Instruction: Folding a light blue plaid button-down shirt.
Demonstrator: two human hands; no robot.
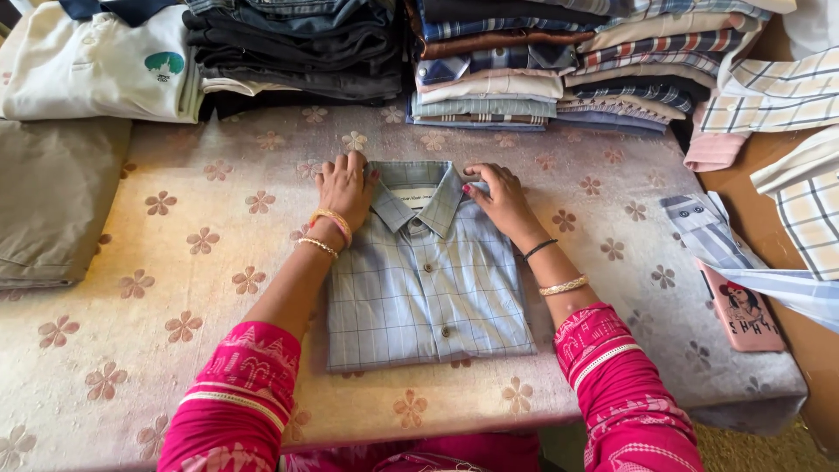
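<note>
Head view. A folded blue checked shirt (428, 280) lies flat at the centre of the surface (175, 262), collar at the far end, buttons up. The surface carries a pale cover with a flower pattern.

Left hand (345, 185): rests at the left side of the collar, fingers curled onto the shirt's far left corner. The grip is loose and presses down; it does not close around the cloth.

Right hand (494, 197): rests at the right side of the collar, fingers bent, tips on the fabric. It also presses without enclosing anything.

Both wrists carry bangles; both sleeves are pink.

Far edge: a stack of dark trousers (293, 48) at centre, a stack of folded shirts (542, 61) right of it, and a white polo (96, 65) at far left. A pink phone (743, 310) lies near the right edge.
</note>
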